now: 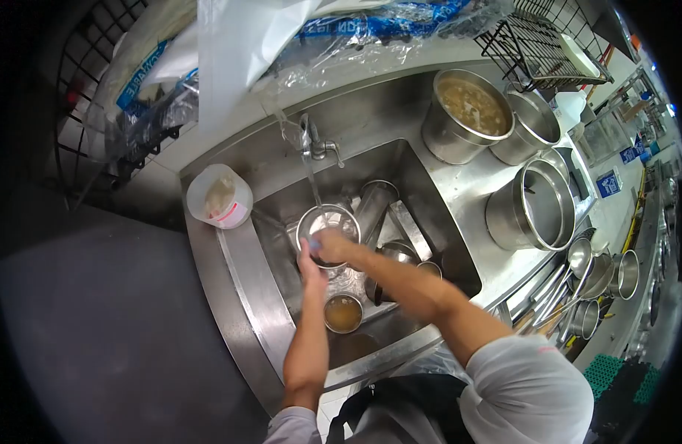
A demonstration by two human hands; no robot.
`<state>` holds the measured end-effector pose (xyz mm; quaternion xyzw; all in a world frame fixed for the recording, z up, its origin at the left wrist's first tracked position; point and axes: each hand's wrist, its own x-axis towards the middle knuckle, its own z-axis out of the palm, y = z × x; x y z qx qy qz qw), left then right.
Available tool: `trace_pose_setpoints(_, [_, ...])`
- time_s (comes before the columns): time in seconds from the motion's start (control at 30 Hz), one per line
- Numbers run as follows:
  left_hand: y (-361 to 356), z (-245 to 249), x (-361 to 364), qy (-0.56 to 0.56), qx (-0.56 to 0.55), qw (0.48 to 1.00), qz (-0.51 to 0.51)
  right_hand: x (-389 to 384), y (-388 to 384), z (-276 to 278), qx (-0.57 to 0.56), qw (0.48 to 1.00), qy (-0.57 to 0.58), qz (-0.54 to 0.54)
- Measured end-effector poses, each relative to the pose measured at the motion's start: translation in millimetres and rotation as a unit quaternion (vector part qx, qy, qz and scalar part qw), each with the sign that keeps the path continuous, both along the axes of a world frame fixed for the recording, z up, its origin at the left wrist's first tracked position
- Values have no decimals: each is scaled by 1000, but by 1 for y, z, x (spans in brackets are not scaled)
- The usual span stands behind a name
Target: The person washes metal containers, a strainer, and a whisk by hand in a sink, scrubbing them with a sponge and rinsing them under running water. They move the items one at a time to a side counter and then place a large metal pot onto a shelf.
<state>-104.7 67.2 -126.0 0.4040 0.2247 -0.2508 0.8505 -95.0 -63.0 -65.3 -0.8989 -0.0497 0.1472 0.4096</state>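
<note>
In the sink (437, 214), a round metal pot (305, 222) sits beneath a stream of water from the faucet (309, 137). My left hand (311, 268) grips the pot's near left rim. Fingers closed, my right hand (333, 246) is inside the pot's opening around a small bluish thing that I cannot make out. Close below the hands is a small metal container (344, 314) with brownish liquid. To their right lie a metal cylinder (376, 211), a long metal piece (410, 231) and other metal pots (399, 253), partly hidden by my right forearm.
A white plastic tub (219, 196) stands on the left ledge. On the right counter are a big pot of brownish liquid (470, 107), another large pot (507, 214), and several ladles and utensils (552, 296). Plastic bags (370, 37) and a wire rack (530, 55) hang over the back.
</note>
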Motion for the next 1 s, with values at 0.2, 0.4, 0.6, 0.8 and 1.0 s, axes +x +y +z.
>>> trace_pose_setpoints(0.2, [14,27,-7,18,119,984,-133,-10,-24,8,-352,847,-269,293])
trace_pose_setpoints(0.4, [10,31,0,-10,2,991,-133,7,-30,17,-209,834,-277,429])
trace_pose_setpoints(0.6, [-14,38,18,9,170,985,14,17,-10,35,-300,937,73,164])
trace_pose_setpoints(0.8, [-24,10,57,-54,95,994,-21,20,-10,16,143,981,129,9])
trace_pose_setpoints(1.0, [-27,77,80,-25,57,997,-40,68,-37,27,67,996,-9,-56])
